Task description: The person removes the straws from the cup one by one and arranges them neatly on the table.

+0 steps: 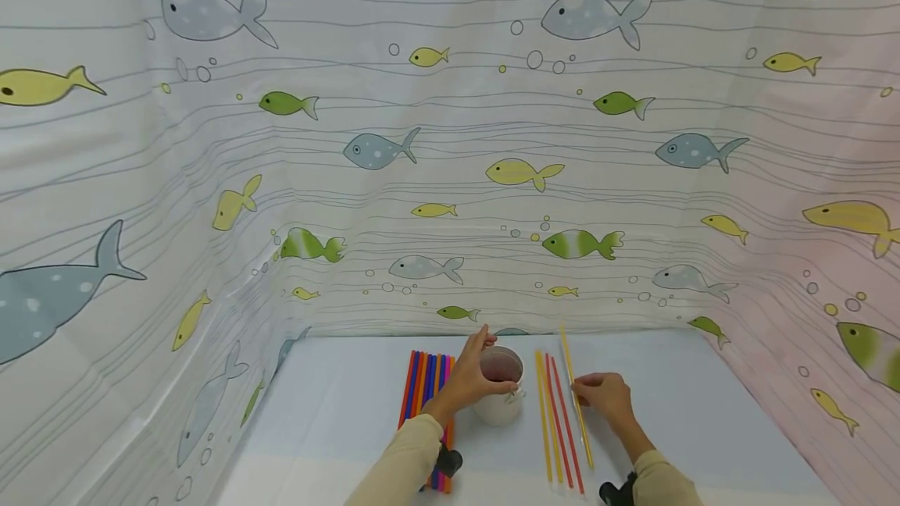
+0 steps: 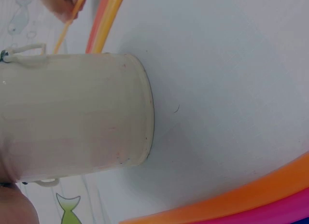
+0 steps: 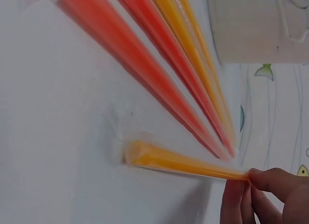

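Observation:
My left hand (image 1: 485, 373) grips a white cup (image 1: 501, 404) by its rim; the cup stands upright on the table and its inside looks pinkish. In the left wrist view the cup (image 2: 77, 113) fills the left half. My right hand (image 1: 580, 393) pinches a yellow wrapped straw (image 1: 578, 404) near its middle. That straw lies on the table, just right of a row of yellow and red straws (image 1: 555, 420). Close up, the right hand's fingertips (image 3: 256, 195) pinch the yellow straw (image 3: 183, 163) at its narrow end, with the red and yellow straws (image 3: 145, 64) beside it.
A bundle of coloured straws (image 1: 425, 393) lies left of the cup, under my left forearm; its orange and pink straws (image 2: 241, 204) show in the left wrist view. A fish-print curtain (image 1: 450, 178) walls the light table (image 1: 337, 412) on three sides.

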A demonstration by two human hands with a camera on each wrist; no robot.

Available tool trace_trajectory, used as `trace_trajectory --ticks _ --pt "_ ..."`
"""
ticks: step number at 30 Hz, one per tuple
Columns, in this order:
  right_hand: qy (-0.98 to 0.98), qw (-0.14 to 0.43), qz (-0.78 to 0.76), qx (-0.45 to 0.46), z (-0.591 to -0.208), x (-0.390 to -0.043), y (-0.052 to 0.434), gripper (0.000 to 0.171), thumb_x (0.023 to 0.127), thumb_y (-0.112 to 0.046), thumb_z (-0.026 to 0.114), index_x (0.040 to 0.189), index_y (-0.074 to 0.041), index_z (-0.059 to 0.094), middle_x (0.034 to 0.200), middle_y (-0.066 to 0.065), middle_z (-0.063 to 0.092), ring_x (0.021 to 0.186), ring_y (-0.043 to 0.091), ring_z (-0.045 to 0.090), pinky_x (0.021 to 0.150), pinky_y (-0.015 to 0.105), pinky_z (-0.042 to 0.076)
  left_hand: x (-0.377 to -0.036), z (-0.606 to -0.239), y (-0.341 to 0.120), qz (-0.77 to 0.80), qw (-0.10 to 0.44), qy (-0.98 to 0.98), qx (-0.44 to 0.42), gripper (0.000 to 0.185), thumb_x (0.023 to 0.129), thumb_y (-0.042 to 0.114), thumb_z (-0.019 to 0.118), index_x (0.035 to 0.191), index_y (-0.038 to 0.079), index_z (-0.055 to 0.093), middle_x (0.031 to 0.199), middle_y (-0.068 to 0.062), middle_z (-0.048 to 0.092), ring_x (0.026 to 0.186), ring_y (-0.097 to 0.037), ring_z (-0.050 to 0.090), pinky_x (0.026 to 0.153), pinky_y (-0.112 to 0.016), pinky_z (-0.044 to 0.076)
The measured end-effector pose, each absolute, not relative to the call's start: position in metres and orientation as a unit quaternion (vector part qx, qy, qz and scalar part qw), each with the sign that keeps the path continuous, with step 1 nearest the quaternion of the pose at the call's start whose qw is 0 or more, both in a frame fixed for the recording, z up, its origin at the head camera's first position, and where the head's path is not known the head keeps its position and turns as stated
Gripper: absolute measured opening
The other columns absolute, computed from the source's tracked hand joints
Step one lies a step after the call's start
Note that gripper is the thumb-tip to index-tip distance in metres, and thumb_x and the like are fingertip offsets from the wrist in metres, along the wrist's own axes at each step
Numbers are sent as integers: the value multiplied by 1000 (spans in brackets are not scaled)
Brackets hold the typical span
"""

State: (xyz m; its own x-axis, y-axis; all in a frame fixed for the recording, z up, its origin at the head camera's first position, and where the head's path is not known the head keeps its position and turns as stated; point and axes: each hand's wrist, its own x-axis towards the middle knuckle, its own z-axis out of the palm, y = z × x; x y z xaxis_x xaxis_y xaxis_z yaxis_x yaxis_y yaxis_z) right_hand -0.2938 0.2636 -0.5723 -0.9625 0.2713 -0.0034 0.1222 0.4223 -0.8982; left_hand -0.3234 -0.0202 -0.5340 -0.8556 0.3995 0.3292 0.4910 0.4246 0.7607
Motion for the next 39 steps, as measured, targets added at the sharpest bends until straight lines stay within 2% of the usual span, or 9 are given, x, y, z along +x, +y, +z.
trace_trajectory --ticks 17,39 --pt "-886 65 445 -110 -584 -288 267 20 80 -17 77 86 2 75 72 5 70 62 14 63 56 28 49 -326 -537 -20 -475 51 -838 -265 116 70 47 86 156 11 17 140 -2 44 128 -26 45 107 -52 37" --pt "-892 94 435 -78 -588 -276 256 12 79 -9 77 82 2 75 64 4 67 54 14 62 50 29 51 -327 -539 -20 -480 49 -834 -268 115 71 45 86 155 9 18 141 -8 44 128 -31 44 107 -53 37"
